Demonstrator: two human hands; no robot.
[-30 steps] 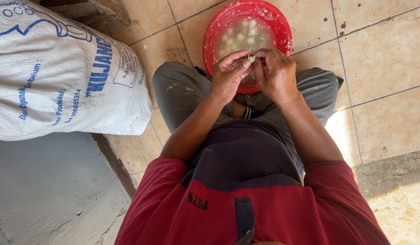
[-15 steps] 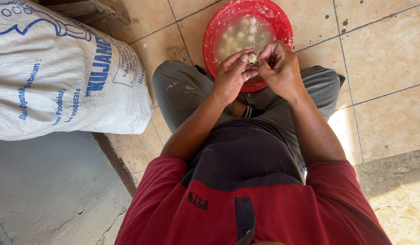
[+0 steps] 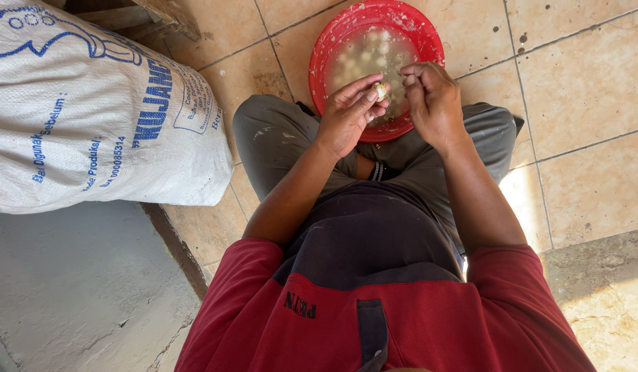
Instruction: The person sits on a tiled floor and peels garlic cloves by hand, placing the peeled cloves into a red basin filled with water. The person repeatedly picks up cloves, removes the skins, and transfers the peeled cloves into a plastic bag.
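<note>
I sit on a tiled floor with a red round basin between my knees, holding cloudy water and several small pale pieces. My left hand pinches a small pale bulb between thumb and fingertips, just above the basin's near rim. My right hand hovers beside it, a short gap away, its fingers curled with the thumb and forefinger pinched together; whether a bit of skin is between them is too small to tell.
A big white woven sack with blue print lies on the floor at my left, next to my left knee. Beige floor tiles spread to the right. A grey concrete step lies at lower left.
My two hands, joined over the bulb a second ago, have drawn apart. The right hand has pulled away to the right while the left keeps the bulb.
</note>
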